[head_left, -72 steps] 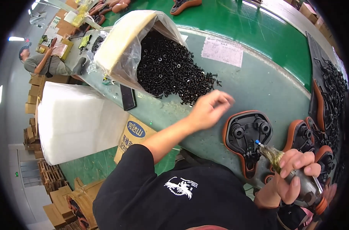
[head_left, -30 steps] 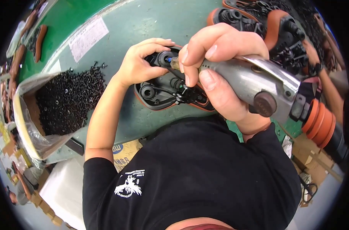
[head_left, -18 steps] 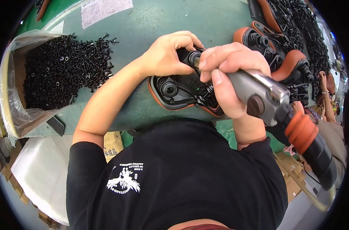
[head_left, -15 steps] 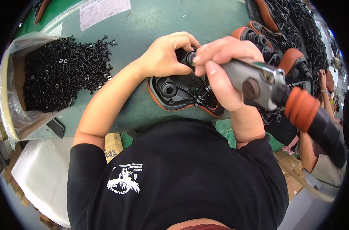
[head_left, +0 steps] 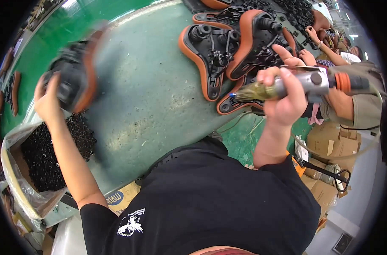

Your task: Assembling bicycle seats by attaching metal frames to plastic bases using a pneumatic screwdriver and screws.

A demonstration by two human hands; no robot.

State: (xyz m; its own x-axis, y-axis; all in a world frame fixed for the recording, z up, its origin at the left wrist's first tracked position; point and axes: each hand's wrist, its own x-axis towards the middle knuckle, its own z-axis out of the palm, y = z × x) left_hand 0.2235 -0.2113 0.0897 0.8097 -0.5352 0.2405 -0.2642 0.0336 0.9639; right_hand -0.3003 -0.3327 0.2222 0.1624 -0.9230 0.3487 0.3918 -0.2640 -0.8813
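My left hand point(head_left: 48, 101) grips a bicycle saddle point(head_left: 88, 70) by its underside, out over the far left of the table. The saddle has a brown rim and a black underside, and it is smeared by motion. In my right hand point(head_left: 287, 95) is a silver pneumatic screwdriver point(head_left: 304, 83) with an orange-ringed hose end. Its yellowish, wrapped nose points left, with a small blue tip. The index finger is stretched away from the tool, while the other fingers wrap round it. Just beyond the tool lie several similar saddles point(head_left: 196, 55), undersides up and overlapping.
A plastic-lined box point(head_left: 10, 146) of small black screws point(head_left: 44, 153) stands at the left edge of the green table point(head_left: 146, 85). Black parts point(head_left: 289, 15) are heaped at the far right. Near them is a co-worker's hand point(head_left: 314, 36). Cardboard boxes point(head_left: 329, 142) stand at the right.
The saddle that lay before me has gone up and far left with my left hand. My right hand has drawn the screwdriver away to the right. The view has shifted rightward.
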